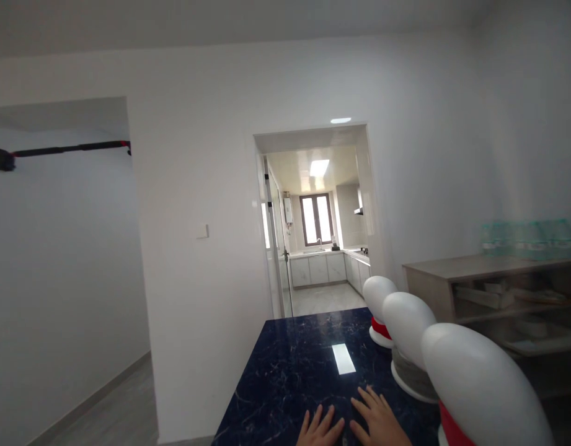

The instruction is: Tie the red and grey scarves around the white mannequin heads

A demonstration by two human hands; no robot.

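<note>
My left hand (pixel 319 428) rests palm down on a glossy dark blue marbled table (pixel 276 378), low in the view, fingers spread. Beside it on the right, my right hand (pixel 377 416) lies on the same surface, also with its fingers apart. Neither hand holds anything, and a small gap separates them. The lower part of each hand is cut off by the bottom edge of the view.
Along the table's right side stand three white rounded chairs (pixel 480 378). Behind them is a wooden shelf unit (pixel 427 279) with bottles (pixel 527 238) on top. A doorway beyond the table opens onto a kitchen with white cabinets (pixel 318 269). White wall (pixel 201 334) stands to the left.
</note>
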